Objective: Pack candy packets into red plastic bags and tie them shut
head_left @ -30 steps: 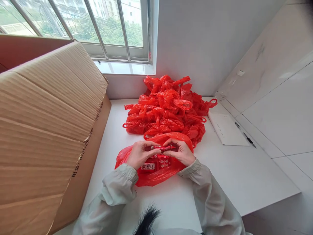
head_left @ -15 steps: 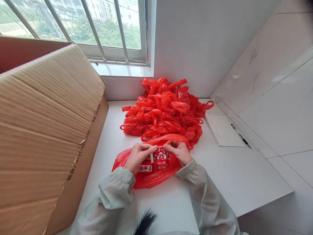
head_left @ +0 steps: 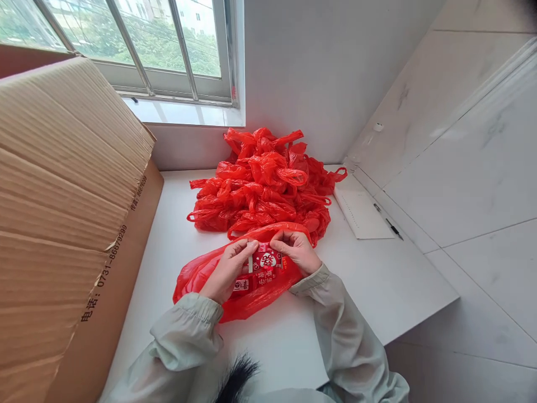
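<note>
Both hands are on one packet (head_left: 268, 259), red with a white motif. Left hand (head_left: 229, 270) pinches its top-left corner, thumb against finger; right hand (head_left: 297, 252) pinches near the top right the same way. Neither is free.

Packet sits over the mouth of the open bag (head_left: 195, 275), printed face toward the wearer. More red printed packs (head_left: 242, 285) lie in the bag, just below it. Can't tell whether packet touches them or is held just above. Bag film spreads round both hands, wide at left, with a fold behind the fingertips.

Step in hand, my read: handling this single packet at the bag mouth, two-handed. Next move calls for both pinches working together so the packet doesn't twist, and for the fingers to stay clear of the loose film, which looks thin and likely to snag or fold in.

Around it: pile (head_left: 268, 187) of knotted red bags just beyond on the white table (head_left: 377, 285), close behind the open bag. Carton (head_left: 79, 168) at left, well apart from the hands. Notepad (head_left: 363, 212) and pen (head_left: 393, 229) off to the right.
</note>
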`<state>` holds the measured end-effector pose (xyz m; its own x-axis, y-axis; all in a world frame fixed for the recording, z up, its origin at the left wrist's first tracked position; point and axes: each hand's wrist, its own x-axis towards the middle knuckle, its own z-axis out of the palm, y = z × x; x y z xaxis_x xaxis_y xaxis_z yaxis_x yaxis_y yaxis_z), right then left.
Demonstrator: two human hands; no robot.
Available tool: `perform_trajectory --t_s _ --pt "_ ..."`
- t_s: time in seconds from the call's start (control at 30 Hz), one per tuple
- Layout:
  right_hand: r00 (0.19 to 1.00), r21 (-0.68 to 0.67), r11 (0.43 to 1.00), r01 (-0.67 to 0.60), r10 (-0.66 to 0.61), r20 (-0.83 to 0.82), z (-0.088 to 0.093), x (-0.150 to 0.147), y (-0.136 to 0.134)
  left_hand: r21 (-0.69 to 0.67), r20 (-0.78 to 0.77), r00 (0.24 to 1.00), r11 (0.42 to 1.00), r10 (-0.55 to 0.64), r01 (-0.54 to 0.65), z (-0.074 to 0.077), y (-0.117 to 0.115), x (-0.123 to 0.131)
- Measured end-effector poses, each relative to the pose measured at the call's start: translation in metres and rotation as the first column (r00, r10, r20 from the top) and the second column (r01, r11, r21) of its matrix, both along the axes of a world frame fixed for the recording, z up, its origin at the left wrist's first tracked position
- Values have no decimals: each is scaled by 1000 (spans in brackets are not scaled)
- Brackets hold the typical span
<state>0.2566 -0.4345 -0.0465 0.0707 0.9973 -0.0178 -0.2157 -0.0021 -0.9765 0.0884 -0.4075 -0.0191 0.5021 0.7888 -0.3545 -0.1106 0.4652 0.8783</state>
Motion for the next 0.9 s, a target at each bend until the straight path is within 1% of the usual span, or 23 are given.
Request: perform_trajectory --t_s 0.03,0.1,0.13,0.2,0.27,0.33,0.43,0.5,0.53,0.57,0.6,0.63,0.7,0.73,0.8,0.87,0.9 --pt "999 16 1000 1 -2 43 0 1 -1 70 -26 999 997 -28 30 -1 0 0" --pt "990 44 999 -5 -1 144 0 3 -5 220 -93 994 972 -57 76 -3 -1 -2" --pt "983 48 999 -11 2 182 0 4 -7 285 -129 990 954 -54 89 -5 -1 -3" --pt "979 23 999 -38 32 201 -1 7 -10 378 -199 980 921 -16 92 -6 0 -5" --pt "977 -15 996 -86 88 193 -3 10 -12 448 -251 968 889 23 95 -6 0 -7" --pt "966 -23 994 -106 108 235 -5 11 -13 499 -248 968 861 27 104 -6 1 -7" --pt "937 46 997 -68 48 346 -6 10 -14 537 -206 978 834 -19 129 -6 3 -8" --pt "909 95 994 -51 6 417 -3 9 -15 564 -219 975 812 -27 149 -7 5 -10" --pt "882 115 992 -48 -12 472 -1 9 -16 589 -242 970 793 -14 158 -8 6 -10" --pt "839 125 991 -46 -29 543 2 10 -17 622 -268 963 766 14 163 -9 6 -11" --pt "779 121 992 -46 -40 625 4 12 -18 662 -298 953 730 49 170 -10 7 -11" --pt "703 105 994 -42 -45 710 5 15 -20 704 -331 940 686 87 184 -12 6 -11" --pt "520 43 999 -32 -20 854 5 21 -23 774 -396 902 590 170 229 -15 5 -10" --pt "427 4 999 -34 11 904 5 24 -24 795 -425 881 549 205 256 -17 3 -9" --pt "268 -91 992 -82 110 957 1 28 -25 819 -472 838 489 275 301 -22 -1 -5" --pt "144 -196 970 -145 217 966 -4 30 -25 833 -507 792 429 340 349 -28 -6 0" --pt "96 -237 958 -162 254 962 -7 29 -25 835 -526 769 393 363 385 -31 -8 2"
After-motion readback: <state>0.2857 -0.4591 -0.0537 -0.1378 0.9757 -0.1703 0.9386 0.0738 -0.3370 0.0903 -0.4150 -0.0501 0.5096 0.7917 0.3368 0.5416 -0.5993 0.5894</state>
